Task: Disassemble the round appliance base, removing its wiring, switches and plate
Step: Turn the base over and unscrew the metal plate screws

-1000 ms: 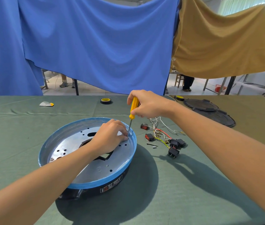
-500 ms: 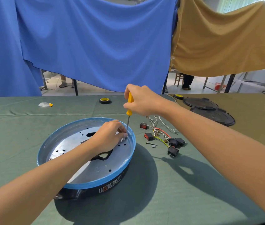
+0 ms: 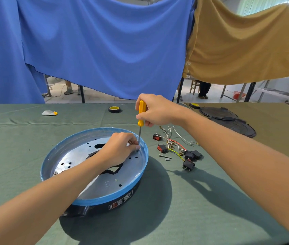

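Note:
The round appliance base [image 3: 80, 204], black with a blue rim, lies on the green table. A silver metal plate [image 3: 108, 181] with holes and a dark cutout sits inside it. My right hand [image 3: 156, 110] grips a yellow-handled screwdriver [image 3: 141, 115] upright, its tip down at the plate's far right edge. My left hand [image 3: 119, 149] rests on the plate, its fingertips pinched at the screwdriver tip. A bundle of wiring [image 3: 174, 144] with red and black switches [image 3: 189, 159] lies loose to the right of the base.
A roll of black and yellow tape [image 3: 114, 109] and a small grey-and-orange object [image 3: 49, 113] lie at the table's far side. Two black round covers [image 3: 228, 121] are stacked at the far right. Blue and tan cloths hang behind.
The screwdriver has tilted from a slant to upright over the plate's edge, and my right hand has shifted slightly on its handle. My left hand stays at the tip.

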{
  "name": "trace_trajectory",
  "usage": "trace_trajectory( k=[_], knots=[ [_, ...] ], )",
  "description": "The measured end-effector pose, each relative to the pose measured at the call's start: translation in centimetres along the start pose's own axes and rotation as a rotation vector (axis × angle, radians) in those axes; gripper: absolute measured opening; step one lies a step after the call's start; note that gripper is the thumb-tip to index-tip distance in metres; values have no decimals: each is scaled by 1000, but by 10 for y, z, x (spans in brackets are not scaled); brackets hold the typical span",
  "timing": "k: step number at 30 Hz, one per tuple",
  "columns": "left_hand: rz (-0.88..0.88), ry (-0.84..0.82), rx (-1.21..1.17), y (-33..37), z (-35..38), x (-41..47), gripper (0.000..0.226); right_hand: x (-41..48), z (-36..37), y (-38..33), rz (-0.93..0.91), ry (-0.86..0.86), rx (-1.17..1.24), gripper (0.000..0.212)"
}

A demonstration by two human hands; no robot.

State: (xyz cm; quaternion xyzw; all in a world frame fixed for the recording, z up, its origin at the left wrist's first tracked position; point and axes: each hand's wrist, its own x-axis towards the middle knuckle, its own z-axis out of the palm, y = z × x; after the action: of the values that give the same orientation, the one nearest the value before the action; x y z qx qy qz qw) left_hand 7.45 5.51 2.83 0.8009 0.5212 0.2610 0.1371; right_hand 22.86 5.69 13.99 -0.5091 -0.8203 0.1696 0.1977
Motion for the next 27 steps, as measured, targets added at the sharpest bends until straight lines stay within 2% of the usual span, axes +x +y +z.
trace_trajectory(
  k=[4, 9, 11, 14, 16, 22, 27],
  knots=[
    [4, 23, -41, 2, 0, -1, 7, -1, 0, 2, 5, -21, 58, 17],
    [-24, -3, -77, 6, 0, -2, 21, -1, 0, 3, 44, -25, 49, 23],
    [-22, -8, -103, 6, 0, -3, 25, 0, 1, 4, 41, -3, -7, 13],
    [-9, 3, -110, 7, 0, -5, 31, 4, 3, 9, 45, 54, -208, 30],
    [-10, 7, -121, 8, -1, -5, 35, 7, 4, 13, 28, 103, -240, 26],
    [13, -8, -97, 6, -2, -6, 43, 7, 5, 16, 17, 124, -157, 20],
    [14, 7, -80, 3, -1, -6, 41, 2, 1, 13, 37, 49, -47, 17]
  ],
)
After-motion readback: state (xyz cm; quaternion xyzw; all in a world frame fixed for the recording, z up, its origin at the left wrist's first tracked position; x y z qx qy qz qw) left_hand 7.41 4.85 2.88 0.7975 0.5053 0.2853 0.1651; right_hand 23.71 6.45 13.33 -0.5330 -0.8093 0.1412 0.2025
